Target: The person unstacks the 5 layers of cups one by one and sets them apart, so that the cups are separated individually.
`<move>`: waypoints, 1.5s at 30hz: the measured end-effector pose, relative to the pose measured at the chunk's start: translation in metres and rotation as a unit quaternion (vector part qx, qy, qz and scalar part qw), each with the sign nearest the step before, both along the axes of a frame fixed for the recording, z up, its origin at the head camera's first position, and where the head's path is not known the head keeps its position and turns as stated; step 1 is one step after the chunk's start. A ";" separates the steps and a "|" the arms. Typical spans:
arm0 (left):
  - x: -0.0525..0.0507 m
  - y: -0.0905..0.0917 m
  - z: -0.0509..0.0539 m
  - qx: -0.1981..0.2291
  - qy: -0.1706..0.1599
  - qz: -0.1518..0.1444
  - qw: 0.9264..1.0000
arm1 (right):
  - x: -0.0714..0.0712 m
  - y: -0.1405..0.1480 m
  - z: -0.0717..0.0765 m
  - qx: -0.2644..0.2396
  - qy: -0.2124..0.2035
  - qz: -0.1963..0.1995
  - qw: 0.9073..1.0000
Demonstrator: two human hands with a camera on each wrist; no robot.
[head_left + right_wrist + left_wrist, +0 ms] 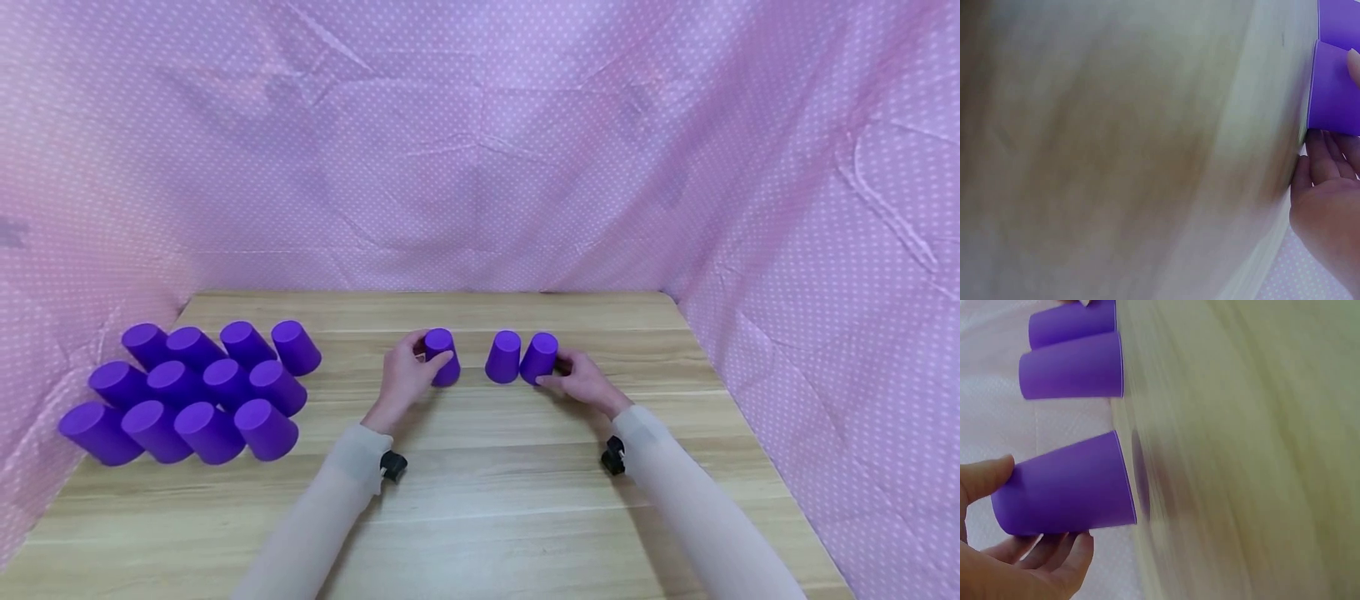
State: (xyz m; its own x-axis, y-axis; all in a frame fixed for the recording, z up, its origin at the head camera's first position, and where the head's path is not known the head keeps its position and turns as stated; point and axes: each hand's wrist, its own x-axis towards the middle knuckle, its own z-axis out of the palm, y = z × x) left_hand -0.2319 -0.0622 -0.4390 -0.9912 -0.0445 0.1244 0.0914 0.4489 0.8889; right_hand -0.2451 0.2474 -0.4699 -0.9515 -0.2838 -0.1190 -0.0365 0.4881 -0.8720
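Three purple cups stand upside down in a row ahead of me. My left hand (407, 372) grips the left cup (441, 358) between thumb and fingers; in the left wrist view that cup (1069, 487) is slightly tilted, its rim a little off the wood. My right hand (583, 379) holds the right cup (540, 358) from its right side, thumb in front and fingers behind. Between them stands the middle cup (503, 357), close beside the right one and apart from the left one. The right wrist view shows only part of the right cup (1335, 90).
Several more purple cups (202, 379) stand upside down in close rows at the left of the wooden table (480, 517). Pink dotted cloth (480, 167) hangs behind the table and along both sides.
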 end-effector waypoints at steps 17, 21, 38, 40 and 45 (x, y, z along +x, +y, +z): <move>-0.005 -0.059 0.005 0.009 0.001 0.109 0.994 | 0.000 0.000 0.000 0.006 0.004 0.000 1.000; -0.006 -0.069 0.007 0.015 -0.002 0.127 0.992 | 0.000 0.001 0.000 0.005 0.011 0.004 1.000; -0.010 -0.094 0.005 -0.001 -0.028 0.187 0.982 | 0.000 0.000 -0.001 0.000 0.009 -0.004 1.000; -0.010 -0.096 0.003 -0.001 -0.035 0.189 0.981 | 0.000 0.001 -0.001 0.000 0.011 -0.001 1.000; -0.011 -0.099 0.000 -0.007 -0.036 0.191 0.981 | 0.000 0.001 0.000 -0.003 0.016 0.004 1.000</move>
State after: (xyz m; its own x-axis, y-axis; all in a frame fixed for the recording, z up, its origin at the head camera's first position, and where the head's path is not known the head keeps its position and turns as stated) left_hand -0.2427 -0.1610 -0.4390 -0.9088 -0.4133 0.0571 -0.1493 0.4499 0.8805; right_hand -0.2450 0.2481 -0.4700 -0.9521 -0.2928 -0.0878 -0.0680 0.4828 -0.8731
